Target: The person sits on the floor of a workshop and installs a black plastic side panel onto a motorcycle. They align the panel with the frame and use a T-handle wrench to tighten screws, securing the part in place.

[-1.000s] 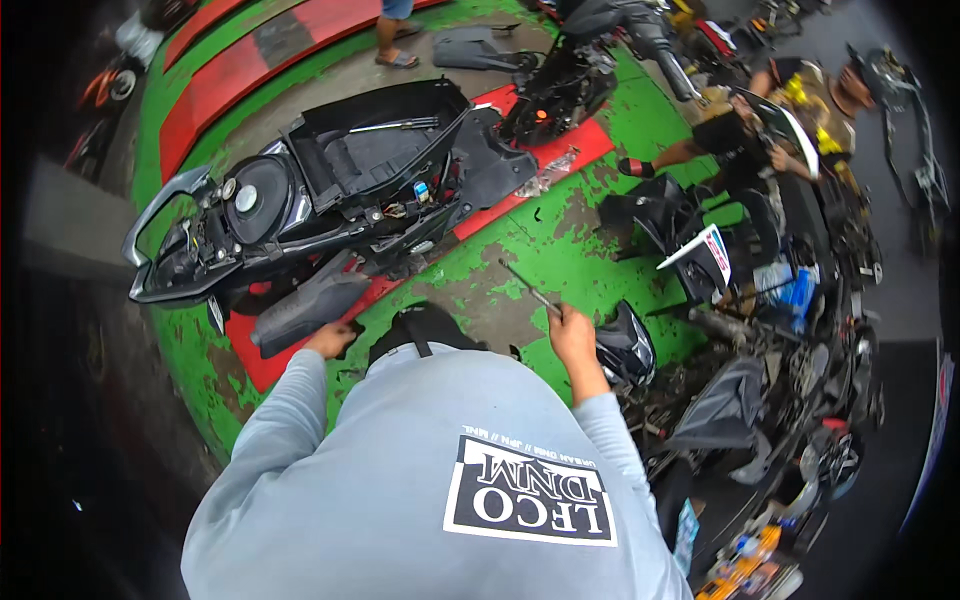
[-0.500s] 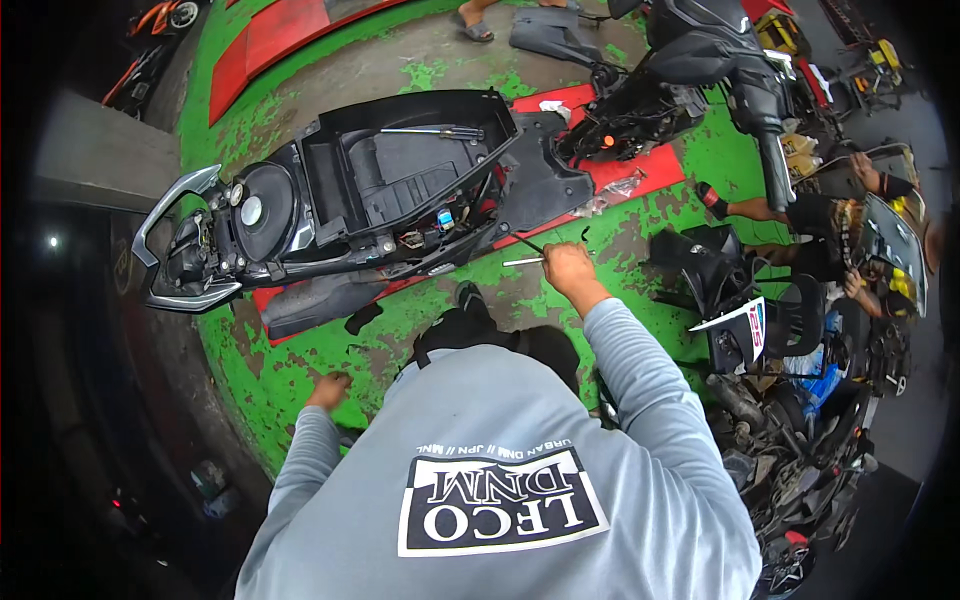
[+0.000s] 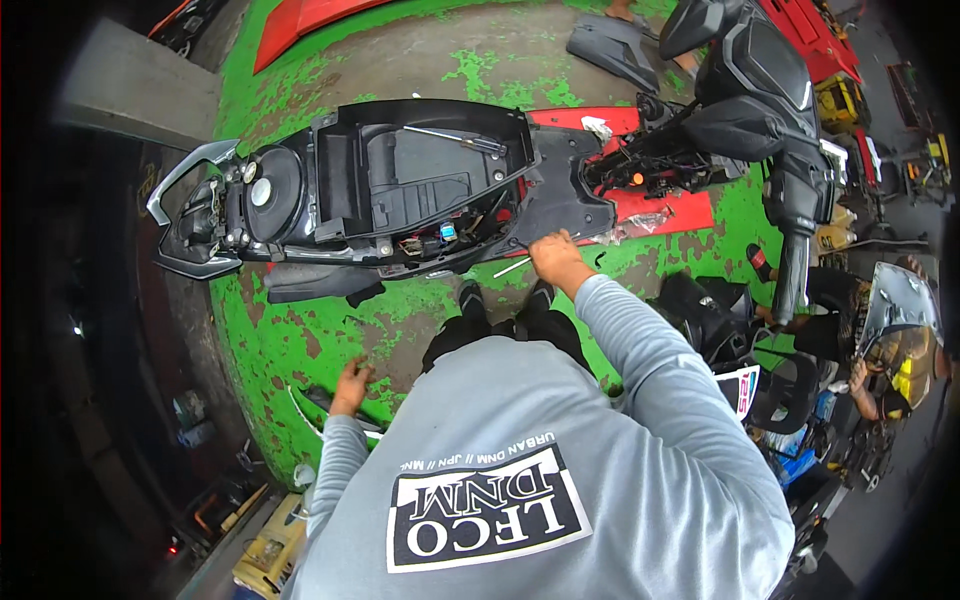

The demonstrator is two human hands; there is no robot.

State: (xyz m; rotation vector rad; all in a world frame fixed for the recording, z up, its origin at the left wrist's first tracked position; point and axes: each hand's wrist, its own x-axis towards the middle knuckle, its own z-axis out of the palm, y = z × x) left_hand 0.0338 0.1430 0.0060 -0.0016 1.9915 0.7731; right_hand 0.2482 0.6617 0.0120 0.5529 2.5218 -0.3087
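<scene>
In front of me stands a partly stripped scooter, its black storage box [image 3: 440, 165] uncovered and its footboard [image 3: 570, 190] bare. My right hand [image 3: 560, 262] is closed around a T-handle wrench [image 3: 512, 267] beside the near edge of the footboard. A pale bar of the wrench sticks out to the left of the fist; its tip is hidden by the hand. My left hand [image 3: 352, 383] hangs low at the left over the green floor, holding nothing, its fingers loosely bent and apart. A screwdriver [image 3: 455, 138] lies in the storage box.
A red platform [image 3: 690, 212] lies beneath the scooter. Black body panels [image 3: 610, 50] rest beyond it, and a grey pillar [image 3: 140, 90] stands far left. At the right, another person holds a glossy panel [image 3: 895, 310] near a pile of dark parts [image 3: 710, 300].
My view has shifted, so the scooter appears farther right. My right hand still holds the T-handle wrench, whose bar has turned to a steeper slant. My left hand remains empty.
</scene>
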